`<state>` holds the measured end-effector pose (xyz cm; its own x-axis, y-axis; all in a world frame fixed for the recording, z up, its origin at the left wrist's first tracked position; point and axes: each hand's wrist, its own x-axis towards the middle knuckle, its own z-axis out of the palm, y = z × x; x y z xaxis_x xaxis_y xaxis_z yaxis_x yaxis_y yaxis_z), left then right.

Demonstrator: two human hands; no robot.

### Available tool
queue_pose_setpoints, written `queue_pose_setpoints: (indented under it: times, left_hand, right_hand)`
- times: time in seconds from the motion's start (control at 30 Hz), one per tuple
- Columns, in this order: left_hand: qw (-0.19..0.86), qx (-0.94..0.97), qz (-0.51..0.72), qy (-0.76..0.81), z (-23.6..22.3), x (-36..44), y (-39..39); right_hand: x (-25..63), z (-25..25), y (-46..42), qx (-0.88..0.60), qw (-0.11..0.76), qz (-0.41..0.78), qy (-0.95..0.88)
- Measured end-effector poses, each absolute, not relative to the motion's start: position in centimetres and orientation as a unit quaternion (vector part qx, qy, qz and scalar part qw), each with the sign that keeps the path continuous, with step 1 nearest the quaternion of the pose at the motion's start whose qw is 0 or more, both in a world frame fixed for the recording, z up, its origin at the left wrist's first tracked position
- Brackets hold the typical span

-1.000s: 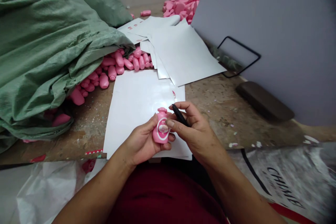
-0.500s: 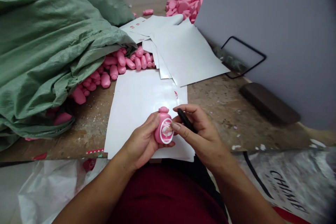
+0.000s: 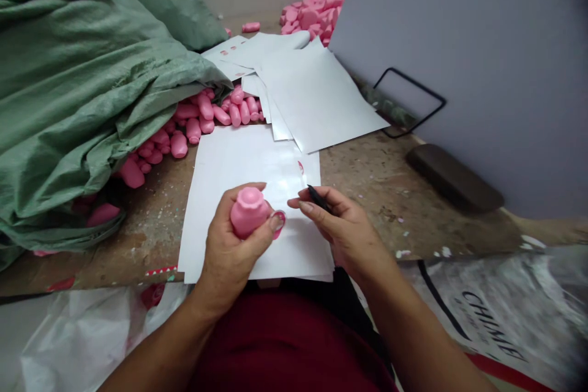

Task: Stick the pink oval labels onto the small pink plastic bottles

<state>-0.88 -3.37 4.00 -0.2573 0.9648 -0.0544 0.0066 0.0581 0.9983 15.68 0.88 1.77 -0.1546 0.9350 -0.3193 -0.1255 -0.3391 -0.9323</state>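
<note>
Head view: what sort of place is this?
Probably a small workshop: a worn wooden workbench, a green sack spilling many matching pink bottles, and sheets, some carrying small stickers.

green sack (image 3: pixel 78 86) cut off; sticker (image 3: pixel 277 233) print blurred

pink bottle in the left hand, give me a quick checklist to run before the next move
1. Pink bottle held in the left hand: ok, fingers wrap around it.
2. Oval label flat at its edges: cannot tell, the thumb covers part of it and it is seen at a slant.
3. Black tool held in the right hand: ok, between thumb and fingers.
4. Tool apart from the bottle: ok, there is a gap between them.
5. White sheets below the hands squared up: not ok, the lower edges are out of line.
</note>
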Motion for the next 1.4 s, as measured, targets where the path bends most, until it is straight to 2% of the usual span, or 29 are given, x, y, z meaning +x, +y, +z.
queue_pose_setpoints:
  times: [0.13,0.3,0.37,0.47,0.53,0.7,0.8,1.4]
  left_hand:
    - [0.535,0.328,0.562,0.539,3.8,-1.1,-2.7]
    - [0.578,0.298,0.549,0.525,3.4,-0.7,-2.7]
    - [0.571,0.322,0.543,0.524,3.3,-0.6,-2.7]
    - [0.491,0.381,0.549,0.559,3.3,-0.8,-2.5]
    - [0.477,0.369,0.552,0.576,3.4,-1.0,-2.2]
    - [0.699,0.175,0.506,0.473,3.7,-0.6,-2.1]
    - [0.755,0.102,0.487,0.427,3.9,0.0,-2.3]
    - [0.741,0.078,0.537,0.395,3.2,0.6,-2.0]
  right_hand:
    - [15.9,2.5,0.6,-0.487,0.398,0.632,-0.454]
    - [15.6,3.2,0.5,-0.455,0.349,0.631,-0.522]
    - [15.5,3.1,0.5,-0.458,0.347,0.625,-0.528]
    - [15.7,3.1,0.5,-0.466,0.368,0.620,-0.513]
    - [15.7,3.3,0.4,-0.484,0.386,0.625,-0.476]
    - [15.3,3.6,0.3,-0.482,0.341,0.696,-0.408]
    - [14.8,3.2,0.3,-0.474,0.320,0.717,-0.397]
    - [14.1,2.3,0.3,-0.463,0.334,0.740,-0.355]
